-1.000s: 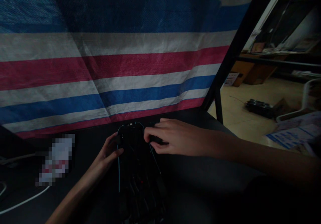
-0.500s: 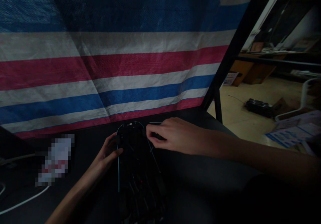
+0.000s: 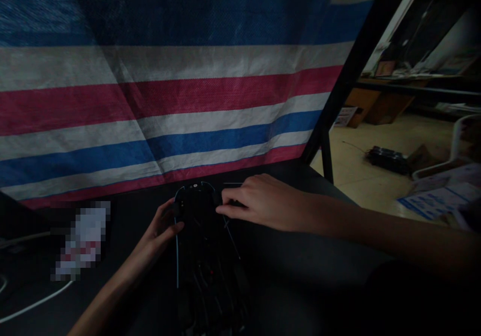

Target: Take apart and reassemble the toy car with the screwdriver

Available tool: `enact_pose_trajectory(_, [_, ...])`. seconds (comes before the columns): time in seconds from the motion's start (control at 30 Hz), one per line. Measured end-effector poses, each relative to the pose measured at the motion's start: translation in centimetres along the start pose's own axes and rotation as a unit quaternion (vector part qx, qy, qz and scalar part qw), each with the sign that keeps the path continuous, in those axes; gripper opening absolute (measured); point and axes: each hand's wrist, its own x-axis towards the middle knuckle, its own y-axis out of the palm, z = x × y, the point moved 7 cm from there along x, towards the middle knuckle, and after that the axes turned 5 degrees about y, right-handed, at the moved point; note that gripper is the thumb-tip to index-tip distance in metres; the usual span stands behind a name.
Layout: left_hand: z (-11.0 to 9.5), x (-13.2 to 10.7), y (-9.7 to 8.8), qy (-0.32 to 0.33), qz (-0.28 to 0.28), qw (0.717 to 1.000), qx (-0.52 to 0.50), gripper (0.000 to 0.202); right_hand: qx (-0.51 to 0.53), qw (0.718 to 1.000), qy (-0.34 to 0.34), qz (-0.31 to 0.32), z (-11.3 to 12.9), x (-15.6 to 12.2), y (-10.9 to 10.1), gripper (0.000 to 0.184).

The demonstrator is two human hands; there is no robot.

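A black toy car (image 3: 208, 256) with thin light-blue edging lies underside up on the dark table, its front end away from me. Much of it is lost in shadow, and a small red spot shows on its underside. My left hand (image 3: 158, 230) grips the car's left side near the front wheel, thumb on top and fingers around the outer edge. At the opposite side, my right hand (image 3: 255, 203) has its thumb and forefinger on the front right wheel (image 3: 216, 198). A thin rod (image 3: 233, 183) shows just beyond my right knuckles.
A striped woven plastic sheet (image 3: 210, 95) hangs behind the table (image 3: 300, 256). To the left are a pixelated item (image 3: 84, 238) and a white cable (image 3: 41, 306). A black frame post (image 3: 338, 90) stands at right; beyond it, boxes (image 3: 443, 198) and a dark object (image 3: 387, 159) lie on the floor.
My right thumb and forefinger have shifted slightly at the front right wheel, the thumb now higher and reaching further left. My left hand and the car stay in place.
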Motion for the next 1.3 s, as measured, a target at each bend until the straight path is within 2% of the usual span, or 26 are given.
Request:
enact_pose_trajectory(0.1, [0.0,-0.2,0.0,-0.007,0.001,1.0,0.003,0.069,0.067,0.997,-0.025,0.008,-0.1,-0.2,0.2,0.014])
enact_pose_trajectory(0.2, [-0.2,-0.3,0.2,-0.005,0.003,1.0,-0.004,0.07,0.115,0.991,-0.069,-0.011,0.5,-0.5,-0.1,0.018])
enact_pose_trajectory(0.27, [-0.4,-0.3,0.4,-0.005,0.001,1.0,-0.007,0.071,0.105,0.99,-0.085,-0.028,0.9,-0.6,-0.3,0.019])
enact_pose_trajectory(0.33, [-0.3,-0.2,0.4,-0.01,0.001,1.0,-0.009,0.072,0.068,0.994,-0.077,-0.034,1.2,-0.4,-0.3,0.01])
enact_pose_trajectory(0.37, [-0.3,-0.2,0.4,-0.011,0.002,1.0,-0.009,0.072,0.045,0.997,-0.063,-0.031,1.1,-0.2,-0.3,0.012])
enact_pose_trajectory(0.43, [-0.1,-0.1,0.2,-0.009,0.007,1.0,-0.009,0.07,0.011,0.999,-0.029,-0.015,0.7,0.1,0.0,0.026])
enact_pose_trajectory(0.5, [0.2,0.0,0.0,-0.004,0.013,1.0,-0.009,0.069,0.009,1.0,-0.011,0.003,0.3,0.2,0.2,0.026])
enact_pose_trajectory(0.6, [0.5,0.0,-0.3,-0.007,0.019,1.0,-0.007,0.069,0.053,0.998,-0.031,0.001,0.1,-0.1,0.2,0.014])
enact_pose_trajectory(0.73, [0.2,0.1,-0.3,-0.003,0.014,1.0,-0.003,0.071,0.087,0.993,-0.073,-0.031,0.7,-0.6,-0.4,0.018])
enact_pose_trajectory(0.9, [-0.2,0.0,0.2,0.002,0.006,1.0,-0.006,0.07,0.038,0.999,-0.024,-0.001,0.3,-0.3,0.1,0.019])
enact_pose_trajectory(0.97, [-0.2,0.0,0.2,0.0,0.0,1.0,-0.006,0.071,0.062,0.998,-0.032,0.0,0.3,-0.3,0.2,0.014])
enact_pose_trajectory(1.13, [0.3,0.0,-0.2,-0.004,0.003,1.0,-0.004,0.069,0.094,0.992,-0.073,-0.034,1.0,-0.5,-0.5,0.017])
enact_pose_trajectory(1.3, [0.7,0.2,-0.7,-0.007,-0.004,1.0,0.006,0.071,0.051,0.998,-0.023,0.004,0.6,-0.2,-0.3,0.021])
